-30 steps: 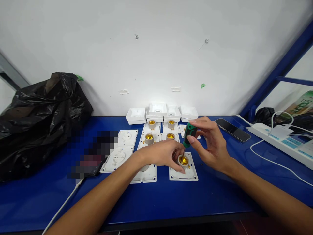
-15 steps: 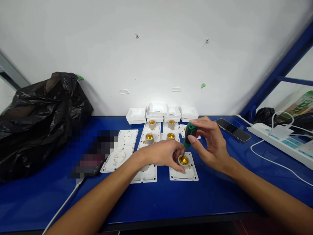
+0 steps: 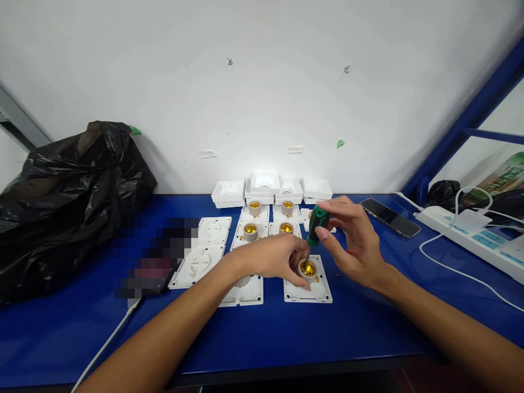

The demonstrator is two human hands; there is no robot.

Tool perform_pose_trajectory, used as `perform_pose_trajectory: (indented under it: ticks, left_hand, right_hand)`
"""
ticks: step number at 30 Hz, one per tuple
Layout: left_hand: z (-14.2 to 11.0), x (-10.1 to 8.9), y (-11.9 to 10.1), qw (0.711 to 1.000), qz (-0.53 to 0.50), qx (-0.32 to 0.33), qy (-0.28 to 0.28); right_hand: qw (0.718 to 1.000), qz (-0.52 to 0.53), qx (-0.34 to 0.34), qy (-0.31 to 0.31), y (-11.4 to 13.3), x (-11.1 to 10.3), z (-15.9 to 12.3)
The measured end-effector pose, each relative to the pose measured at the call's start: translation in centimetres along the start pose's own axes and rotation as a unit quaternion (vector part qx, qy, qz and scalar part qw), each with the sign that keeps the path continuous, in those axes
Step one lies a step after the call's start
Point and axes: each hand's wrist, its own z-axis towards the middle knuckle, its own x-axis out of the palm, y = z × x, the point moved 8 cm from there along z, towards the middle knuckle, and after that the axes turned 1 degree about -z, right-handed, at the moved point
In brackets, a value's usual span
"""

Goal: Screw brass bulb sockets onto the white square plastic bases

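My right hand (image 3: 355,243) is closed around the green and black handle of a screwdriver (image 3: 319,224). Its shaft slants down into the brass-lined cup of a lamp socket (image 3: 308,270), which sits on a square white base plate (image 3: 315,292). My left hand (image 3: 278,259) grips the socket from the left, thumb at its near side and fingers behind, partly hidden. A small dark screw (image 3: 338,274) lies on the blue table to the right of the plate.
Further lamp sockets (image 3: 250,231) on white plates stand in rows behind my left hand. White covers (image 3: 264,185) line the wall. Bare white plates (image 3: 196,266) lie left. A phone (image 3: 390,217), a power strip (image 3: 475,234) and a black plastic bag (image 3: 69,207) flank the table (image 3: 286,338).
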Motion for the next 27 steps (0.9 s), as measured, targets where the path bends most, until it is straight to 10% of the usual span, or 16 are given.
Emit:
perform_pose_trajectory:
  ticks: [27]
  left_hand:
    - [-0.01, 0.00, 0.03, 1.000, -0.002, 0.002, 0.002]
  right_hand:
    - [1.000, -0.004, 0.002, -0.002, -0.02, -0.01, 0.04]
